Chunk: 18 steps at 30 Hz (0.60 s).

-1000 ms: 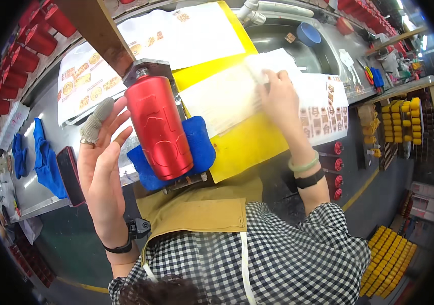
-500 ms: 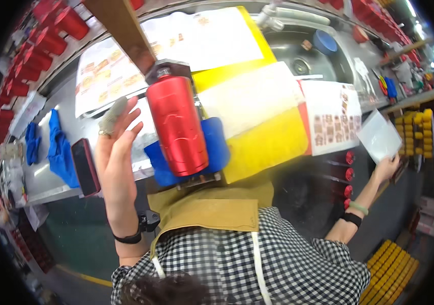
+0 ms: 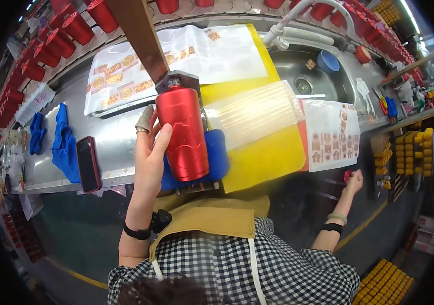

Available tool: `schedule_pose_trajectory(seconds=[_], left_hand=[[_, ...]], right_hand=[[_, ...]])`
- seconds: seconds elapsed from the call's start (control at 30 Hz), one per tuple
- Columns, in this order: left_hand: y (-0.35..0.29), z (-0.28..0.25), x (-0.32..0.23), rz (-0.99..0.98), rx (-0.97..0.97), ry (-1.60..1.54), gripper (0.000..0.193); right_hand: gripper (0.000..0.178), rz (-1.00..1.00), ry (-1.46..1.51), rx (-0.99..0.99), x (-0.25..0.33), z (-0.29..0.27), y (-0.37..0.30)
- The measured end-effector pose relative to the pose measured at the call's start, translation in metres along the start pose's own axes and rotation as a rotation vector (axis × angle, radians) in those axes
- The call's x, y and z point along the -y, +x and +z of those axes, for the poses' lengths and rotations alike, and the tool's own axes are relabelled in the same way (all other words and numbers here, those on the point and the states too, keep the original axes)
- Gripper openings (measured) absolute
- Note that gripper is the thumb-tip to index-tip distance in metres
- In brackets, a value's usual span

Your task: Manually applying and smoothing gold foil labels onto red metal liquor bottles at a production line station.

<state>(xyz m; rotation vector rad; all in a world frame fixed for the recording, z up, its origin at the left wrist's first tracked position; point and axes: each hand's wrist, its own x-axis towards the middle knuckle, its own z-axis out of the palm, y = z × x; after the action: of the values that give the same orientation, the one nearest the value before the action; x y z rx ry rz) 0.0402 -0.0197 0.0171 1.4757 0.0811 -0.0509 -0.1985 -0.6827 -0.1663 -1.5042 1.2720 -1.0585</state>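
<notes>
A red metal bottle (image 3: 182,134) lies along a dark-framed holder, its neck at a hexagonal block (image 3: 177,80) and its base over a blue pad (image 3: 219,152). At the bottle's left side is my left hand (image 3: 149,157), fingers apart and a grey cover on one finger. Its thumb overlaps the bottle's edge; whether it presses on it I cannot tell. My right hand (image 3: 355,181) is low at the right, below the table edge, with its fingers closed. Beside those fingertips is a small red round end (image 3: 348,176); what they hold, if anything, is hidden.
Printed transfer sheets (image 3: 125,76) cover the table's back; another printed sheet (image 3: 333,134) lies right of the yellow mat (image 3: 272,157). A phone (image 3: 89,165) and blue gloves (image 3: 64,147) lie left. A sink (image 3: 346,76) stands back right. A wooden post (image 3: 138,33) rises behind the bottle.
My left hand has moved right, up to the bottle. My right hand has moved left and down, and the whitish sheet it held is out of sight. The view has shifted slightly.
</notes>
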Motion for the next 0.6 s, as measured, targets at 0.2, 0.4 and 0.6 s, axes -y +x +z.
schedule_pose_trajectory(seconds=[0.2,0.4,0.6], left_hand=[[0.006,0.010,0.009,0.054,0.047,0.128,0.062],[0.007,0.008,0.013,0.025,0.049,0.108,0.071],[0.004,0.007,0.012,0.031,0.040,0.164,0.064]], right_hand=[[0.025,-0.539,-0.255,0.299,0.177,0.084,-0.063],[0.025,-0.593,-0.447,0.619,0.239,0.155,-0.065],[0.054,-0.755,-0.874,0.795,0.214,0.186,0.009]])
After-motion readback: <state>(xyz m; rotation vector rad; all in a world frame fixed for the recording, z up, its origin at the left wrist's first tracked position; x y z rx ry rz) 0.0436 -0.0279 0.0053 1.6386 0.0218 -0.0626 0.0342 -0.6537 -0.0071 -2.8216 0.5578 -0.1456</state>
